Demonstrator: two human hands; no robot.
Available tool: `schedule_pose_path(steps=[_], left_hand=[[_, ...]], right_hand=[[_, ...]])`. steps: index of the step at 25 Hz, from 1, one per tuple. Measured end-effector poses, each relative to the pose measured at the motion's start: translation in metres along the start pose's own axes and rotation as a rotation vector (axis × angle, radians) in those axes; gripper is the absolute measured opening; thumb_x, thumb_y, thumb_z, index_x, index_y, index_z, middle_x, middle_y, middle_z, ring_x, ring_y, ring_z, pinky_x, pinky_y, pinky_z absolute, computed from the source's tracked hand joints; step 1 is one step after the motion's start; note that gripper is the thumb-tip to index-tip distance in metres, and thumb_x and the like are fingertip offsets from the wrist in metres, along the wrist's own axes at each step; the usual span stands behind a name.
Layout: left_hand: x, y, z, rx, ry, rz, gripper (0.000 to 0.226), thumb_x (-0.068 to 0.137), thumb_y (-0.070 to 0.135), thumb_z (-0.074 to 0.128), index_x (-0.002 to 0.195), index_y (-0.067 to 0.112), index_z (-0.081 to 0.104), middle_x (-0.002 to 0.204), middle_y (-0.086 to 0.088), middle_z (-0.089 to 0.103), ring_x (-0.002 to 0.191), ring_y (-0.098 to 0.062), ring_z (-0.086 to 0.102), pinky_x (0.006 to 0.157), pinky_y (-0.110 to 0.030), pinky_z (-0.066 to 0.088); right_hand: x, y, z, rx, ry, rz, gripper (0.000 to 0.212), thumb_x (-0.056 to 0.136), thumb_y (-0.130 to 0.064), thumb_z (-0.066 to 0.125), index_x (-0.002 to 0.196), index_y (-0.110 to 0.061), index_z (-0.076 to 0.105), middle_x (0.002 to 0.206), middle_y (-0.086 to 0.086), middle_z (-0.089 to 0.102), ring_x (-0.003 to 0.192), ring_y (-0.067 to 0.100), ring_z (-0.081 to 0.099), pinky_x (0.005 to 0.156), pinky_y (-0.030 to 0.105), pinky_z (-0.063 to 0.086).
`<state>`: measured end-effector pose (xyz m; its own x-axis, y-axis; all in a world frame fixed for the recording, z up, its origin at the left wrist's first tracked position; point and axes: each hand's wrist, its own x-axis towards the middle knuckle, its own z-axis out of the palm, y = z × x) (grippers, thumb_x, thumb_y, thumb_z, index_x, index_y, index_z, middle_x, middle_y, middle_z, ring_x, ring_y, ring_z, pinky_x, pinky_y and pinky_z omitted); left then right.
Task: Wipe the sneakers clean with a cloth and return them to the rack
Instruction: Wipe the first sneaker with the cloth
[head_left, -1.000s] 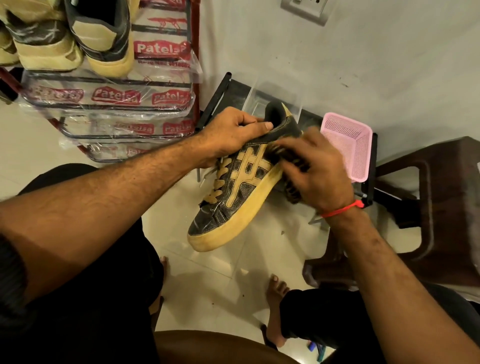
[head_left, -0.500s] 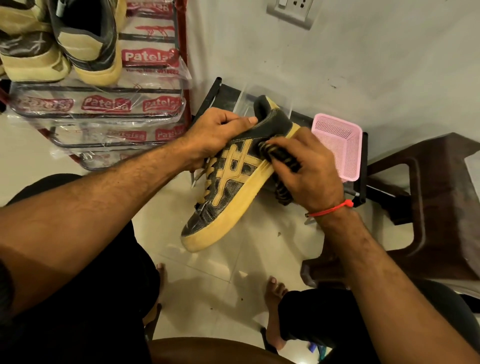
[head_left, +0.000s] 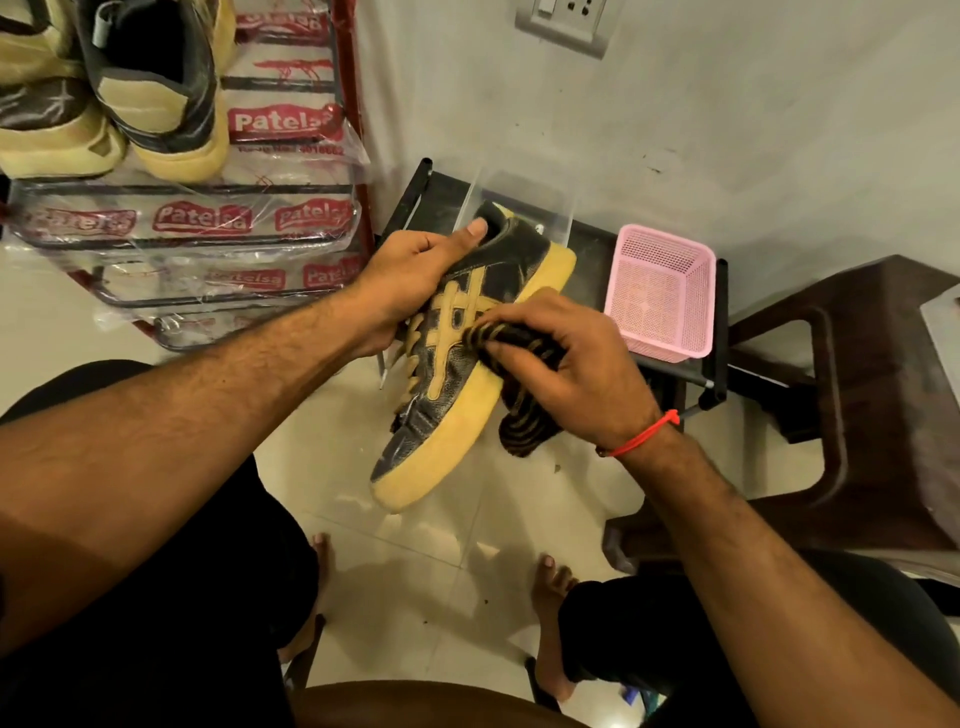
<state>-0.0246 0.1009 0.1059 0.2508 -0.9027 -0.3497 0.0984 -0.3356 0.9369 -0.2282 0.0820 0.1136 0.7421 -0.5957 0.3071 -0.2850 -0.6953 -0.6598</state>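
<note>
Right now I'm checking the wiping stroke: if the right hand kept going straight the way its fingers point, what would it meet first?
The right hand, gripping the dark striped cloth, points left at the sneaker's side panel; the cloth already seems to be touching it. Beyond that, probably the left hand.

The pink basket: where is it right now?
In the head view, the pink basket sits right of centre on a low black stand by the wall, just beyond the right hand.
</note>
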Motion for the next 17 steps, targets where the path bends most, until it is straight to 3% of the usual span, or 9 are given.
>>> schedule_pose_path(steps=[4, 6, 8, 10, 14, 17], left_hand=[[-0.002, 0.002, 0.000, -0.019, -0.041, -0.037, 0.072, 0.079, 0.063, 0.072, 0.111, -0.001, 0.071, 0.100, -0.016, 0.077, 0.084, -0.027, 0.071, 0.084, -0.040, 0.058], [-0.004, 0.003, -0.002, -0.019, -0.091, -0.039, 0.068, 0.078, 0.062, 0.073, 0.110, 0.002, 0.072, 0.097, -0.011, 0.078, 0.085, -0.023, 0.071, 0.092, -0.047, 0.055], [-0.005, 0.004, -0.003, 0.050, -0.142, -0.042, 0.051, 0.082, 0.060, 0.070, 0.100, 0.012, 0.073, 0.084, 0.002, 0.076, 0.077, -0.011, 0.069, 0.081, -0.039, 0.054], [-0.007, 0.002, 0.000, 0.127, -0.188, -0.059, 0.042, 0.078, 0.060, 0.070, 0.093, 0.021, 0.070, 0.081, 0.006, 0.074, 0.075, -0.010, 0.069, 0.073, -0.032, 0.049], [-0.004, -0.001, 0.003, 0.125, -0.136, 0.016, 0.040, 0.079, 0.051, 0.077, 0.104, 0.020, 0.074, 0.091, 0.003, 0.079, 0.081, -0.012, 0.075, 0.070, -0.028, 0.056], [0.003, -0.005, 0.005, 0.240, 0.025, 0.163, 0.029, 0.083, 0.046, 0.079, 0.097, 0.020, 0.077, 0.112, 0.015, 0.069, 0.096, 0.003, 0.068, 0.082, -0.021, 0.056]], right_hand=[[-0.004, 0.023, 0.002, 0.043, 0.128, 0.192, 0.028, 0.094, -0.021, 0.063, 0.120, -0.011, 0.070, 0.109, 0.000, 0.068, 0.101, 0.008, 0.062, 0.094, 0.030, 0.052], [-0.003, 0.024, 0.004, 0.059, 0.195, 0.228, 0.027, 0.095, -0.019, 0.063, 0.120, -0.010, 0.069, 0.110, 0.001, 0.069, 0.104, 0.008, 0.063, 0.095, 0.026, 0.052], [0.001, 0.024, 0.003, 0.085, 0.268, 0.264, 0.026, 0.095, -0.018, 0.063, 0.119, -0.010, 0.069, 0.111, 0.004, 0.069, 0.105, 0.011, 0.064, 0.094, 0.020, 0.051], [0.004, 0.025, 0.001, 0.107, 0.300, 0.288, 0.026, 0.095, -0.019, 0.062, 0.119, -0.011, 0.069, 0.111, 0.005, 0.070, 0.106, 0.014, 0.065, 0.094, 0.021, 0.052], [0.001, 0.030, -0.001, 0.084, 0.272, 0.277, 0.025, 0.096, -0.018, 0.063, 0.118, -0.011, 0.069, 0.111, 0.005, 0.070, 0.105, 0.012, 0.064, 0.093, 0.015, 0.049], [0.001, 0.029, 0.000, 0.038, 0.245, 0.278, 0.024, 0.095, -0.017, 0.065, 0.117, -0.010, 0.070, 0.110, 0.006, 0.070, 0.099, 0.006, 0.062, 0.090, 0.009, 0.046]])
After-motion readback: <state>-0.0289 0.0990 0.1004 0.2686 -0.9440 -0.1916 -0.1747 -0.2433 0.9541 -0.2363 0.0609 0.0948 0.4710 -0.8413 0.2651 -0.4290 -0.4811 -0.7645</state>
